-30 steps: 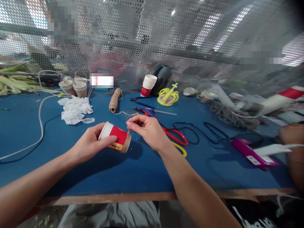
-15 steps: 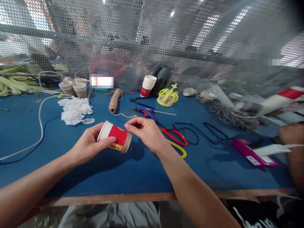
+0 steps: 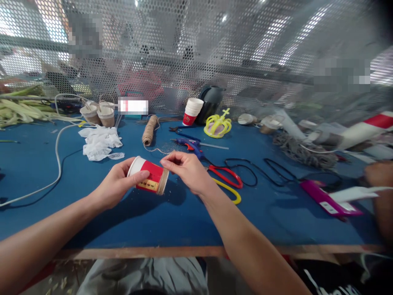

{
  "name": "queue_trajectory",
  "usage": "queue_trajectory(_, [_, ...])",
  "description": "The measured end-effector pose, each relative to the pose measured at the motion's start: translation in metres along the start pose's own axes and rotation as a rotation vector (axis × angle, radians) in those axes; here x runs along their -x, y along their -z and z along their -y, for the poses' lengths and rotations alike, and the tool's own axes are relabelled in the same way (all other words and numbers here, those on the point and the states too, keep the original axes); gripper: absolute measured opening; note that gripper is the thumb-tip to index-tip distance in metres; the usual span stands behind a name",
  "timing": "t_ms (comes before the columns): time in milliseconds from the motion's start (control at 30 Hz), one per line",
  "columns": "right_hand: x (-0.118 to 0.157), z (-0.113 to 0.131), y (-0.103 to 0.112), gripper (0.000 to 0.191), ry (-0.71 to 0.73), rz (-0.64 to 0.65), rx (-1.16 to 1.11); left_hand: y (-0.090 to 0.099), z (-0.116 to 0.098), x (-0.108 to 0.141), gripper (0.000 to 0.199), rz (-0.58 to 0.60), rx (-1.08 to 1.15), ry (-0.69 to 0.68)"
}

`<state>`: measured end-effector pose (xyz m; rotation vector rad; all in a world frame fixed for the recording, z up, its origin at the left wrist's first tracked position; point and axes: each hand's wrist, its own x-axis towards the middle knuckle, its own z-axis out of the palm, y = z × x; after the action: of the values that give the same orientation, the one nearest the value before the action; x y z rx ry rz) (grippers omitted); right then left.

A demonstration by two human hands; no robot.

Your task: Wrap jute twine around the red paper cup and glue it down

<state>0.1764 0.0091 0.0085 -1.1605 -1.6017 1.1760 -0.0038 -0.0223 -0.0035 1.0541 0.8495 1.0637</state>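
Tilted on its side above the table, a red and white paper cup is held by my left hand, thumb along its wall and rim toward the left. Brown twine is wound in a band around the cup's base end. My right hand pinches the twine with thumb and fingertips at the top of that band. From there a loose strand runs back to a twine roll lying behind the cup. A blue hot glue gun lies just beyond my right hand.
Scissors with red and yellow handles lie beside my right forearm. White gloves and a white cable are at left. Stacked paper cups, a yellow crown-shaped piece and a purple power strip stand farther off. Another person's hand rests at right.
The cup has turned a little in my left hand, showing more of its yellow printed strip. My right hand keeps its pinch on the twine. The view has shifted slightly.
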Motion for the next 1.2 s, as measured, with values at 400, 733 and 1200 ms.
queue_trajectory(400, [-0.008, -0.011, -0.001, 0.019, -0.083, -0.039, 0.080, -0.001, -0.005, 0.001, 0.018, -0.002, 0.137, 0.112])
queue_trajectory(733, [0.004, 0.001, -0.001, 0.026, 0.191, -0.066, 0.229, -0.003, -0.006, -0.007, 0.023, -0.156, 0.165, -0.031])
queue_trajectory(1200, [0.013, 0.003, -0.014, 0.005, 0.260, -0.161, 0.409, -0.001, 0.005, -0.003, 0.029, -0.127, -0.063, -0.142])
